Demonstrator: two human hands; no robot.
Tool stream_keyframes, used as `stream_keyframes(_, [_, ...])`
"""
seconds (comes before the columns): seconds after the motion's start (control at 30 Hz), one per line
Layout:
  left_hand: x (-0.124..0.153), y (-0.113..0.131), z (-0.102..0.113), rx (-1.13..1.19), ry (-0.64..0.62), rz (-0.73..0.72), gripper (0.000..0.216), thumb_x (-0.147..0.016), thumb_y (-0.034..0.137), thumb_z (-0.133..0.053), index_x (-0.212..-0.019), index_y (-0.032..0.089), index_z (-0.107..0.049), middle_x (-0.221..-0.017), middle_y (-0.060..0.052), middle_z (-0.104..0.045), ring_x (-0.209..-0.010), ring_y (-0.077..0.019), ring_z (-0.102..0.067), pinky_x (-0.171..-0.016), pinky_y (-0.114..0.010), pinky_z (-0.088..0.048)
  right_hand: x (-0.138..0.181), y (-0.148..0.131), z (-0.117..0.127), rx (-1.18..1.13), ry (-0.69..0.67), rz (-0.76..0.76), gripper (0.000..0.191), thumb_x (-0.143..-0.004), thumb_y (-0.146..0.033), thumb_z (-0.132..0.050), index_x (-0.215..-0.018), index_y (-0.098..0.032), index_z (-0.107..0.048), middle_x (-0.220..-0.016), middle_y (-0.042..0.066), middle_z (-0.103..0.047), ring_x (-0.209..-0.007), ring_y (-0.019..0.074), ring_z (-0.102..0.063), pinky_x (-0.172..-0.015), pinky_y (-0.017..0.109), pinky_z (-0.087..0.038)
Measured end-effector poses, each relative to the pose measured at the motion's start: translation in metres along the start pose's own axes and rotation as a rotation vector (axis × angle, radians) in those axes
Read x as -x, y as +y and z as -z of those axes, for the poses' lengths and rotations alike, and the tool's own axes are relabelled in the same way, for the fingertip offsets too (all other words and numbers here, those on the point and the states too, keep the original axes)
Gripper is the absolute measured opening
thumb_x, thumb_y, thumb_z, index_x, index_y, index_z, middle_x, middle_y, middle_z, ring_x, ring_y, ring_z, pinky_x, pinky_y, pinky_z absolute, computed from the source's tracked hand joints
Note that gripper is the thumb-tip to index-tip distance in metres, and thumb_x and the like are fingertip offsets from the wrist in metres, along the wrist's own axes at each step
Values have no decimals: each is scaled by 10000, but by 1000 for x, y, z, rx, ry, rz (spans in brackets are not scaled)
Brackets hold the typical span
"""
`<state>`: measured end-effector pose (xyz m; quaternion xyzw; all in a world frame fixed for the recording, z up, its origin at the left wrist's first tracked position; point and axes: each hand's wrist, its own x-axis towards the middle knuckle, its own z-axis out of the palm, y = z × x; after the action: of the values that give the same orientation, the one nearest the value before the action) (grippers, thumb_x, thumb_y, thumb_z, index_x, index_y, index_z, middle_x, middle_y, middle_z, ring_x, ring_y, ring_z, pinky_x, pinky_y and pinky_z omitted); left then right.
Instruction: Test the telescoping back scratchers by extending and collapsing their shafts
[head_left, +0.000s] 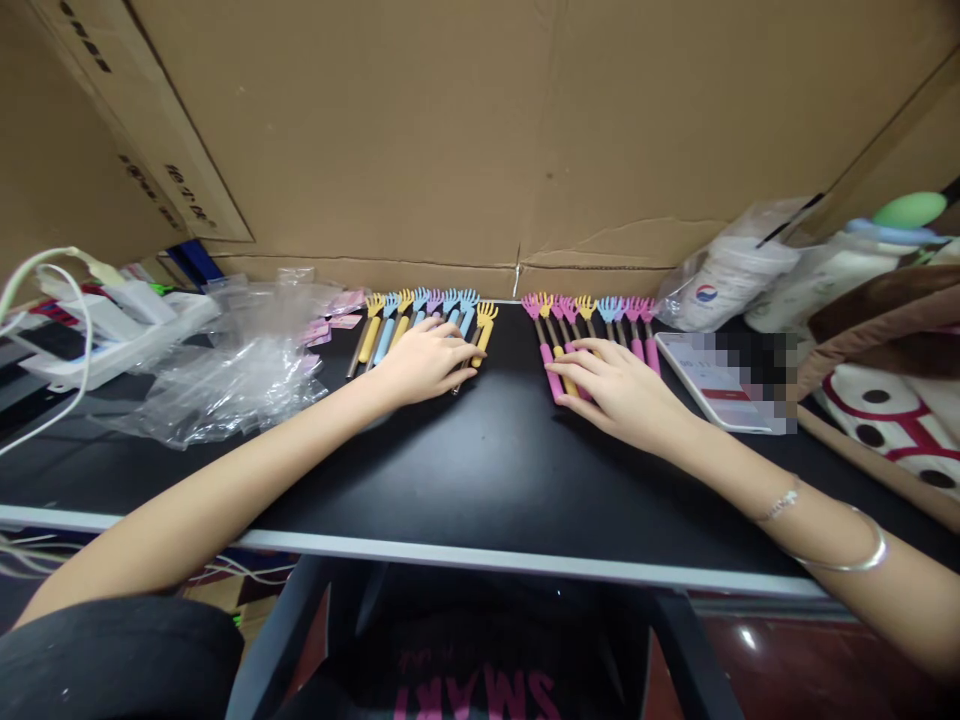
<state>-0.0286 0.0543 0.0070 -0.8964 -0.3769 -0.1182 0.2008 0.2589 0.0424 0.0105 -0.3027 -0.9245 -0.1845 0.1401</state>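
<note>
Two rows of small back scratchers with claw-shaped heads lie on the black desk. Over the left row, which mixes blue scratchers [386,338], yellow ones and a purple one, rests my left hand [427,360], its fingers outstretched. Its fingertips touch or nearly touch a yellow back scratcher [484,335] at the row's right end. My right hand [619,390] lies spread across the right row, fingertips on the handles of a pink back scratcher [550,370] and a yellow one beside it. Both palms hide the lower parts of several scratchers.
Crumpled clear plastic bags [232,385] lie left of the scratchers, near a white power strip [127,325] with cables. On the right are a phone [705,375], a bagged white cup [731,285] and a bottle [817,275]. A cardboard wall [390,130] stands behind the desk [465,490].
</note>
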Motion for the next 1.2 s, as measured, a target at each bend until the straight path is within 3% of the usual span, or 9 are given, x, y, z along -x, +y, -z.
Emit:
stream_keyframes(0.23, [2, 31, 14, 77, 17, -34, 304, -929, 329, -442, -1121, 197, -638, -963, -62, -694, -932, -183, -583, -900, -340, -362, -2, -5, -1, -59, 15, -11, 336, -913, -294, -401, -1122, -165, -631, -1066, 107, -647, -1141, 234, -464, -915, 393, -403])
stream_keyframes(0.47, [4, 61, 21, 166, 22, -167, 278, -929, 221, -433, -1144, 242, -609, -1001, -11, -691, -957, -156, -573, -895, -312, -353, -15, -2, 4, -16, 31, -24, 333, -925, -277, -375, -1098, -171, -639, -1001, 91, -658, -1030, 205, -505, -845, 339, -396])
stream_keyframes(0.6, [3, 63, 15, 135, 56, -241, 261, -935, 216, -440, -1125, 262, -612, -1131, 4, -660, -1031, -150, -547, -870, -302, -357, -30, 4, 1, 74, -1, 16, 334, -922, -252, -367, -1095, -192, -647, -975, 77, -663, -958, 201, -515, -808, 335, -371])
stream_keyframes(0.77, [1, 59, 11, 120, 121, -251, 216, -932, 360, -464, -1004, 275, -648, -1039, 24, -687, -1026, -148, -547, -832, -288, -359, -43, 9, -6, 126, -102, 45, 254, -886, -241, -433, -908, -217, -685, -889, 58, -665, -886, 196, -520, -759, 327, -337])
stream_keyframes(0.9, [-1, 61, 12, 101, 158, -280, 248, -944, 378, -431, -948, 254, -646, -1019, 26, -692, -1026, -142, -544, -867, -288, -351, -46, 8, -7, 87, -126, 62, 217, -871, -231, -463, -887, -219, -679, -857, 46, -669, -868, 191, -506, -752, 319, -312])
stream_keyframes(1.07, [0, 65, 11, 37, 196, -356, 276, -966, 360, -385, -905, 247, -629, -871, 20, -698, -885, -122, -579, -862, -288, -366, -43, -3, -6, 115, -125, 101, 246, -903, -293, -435, -897, -187, -657, -845, 59, -680, -889, 200, -507, -802, 336, -314])
stream_keyframes(1.2, [5, 69, 16, -17, 272, -431, 209, -958, 237, -412, -942, 268, -618, -808, 40, -675, -779, -106, -577, -860, -289, -379, -36, -16, -2, 182, -98, 115, 247, -898, -314, -452, -917, -152, -638, -837, 85, -676, -903, 212, -511, -842, 350, -315])
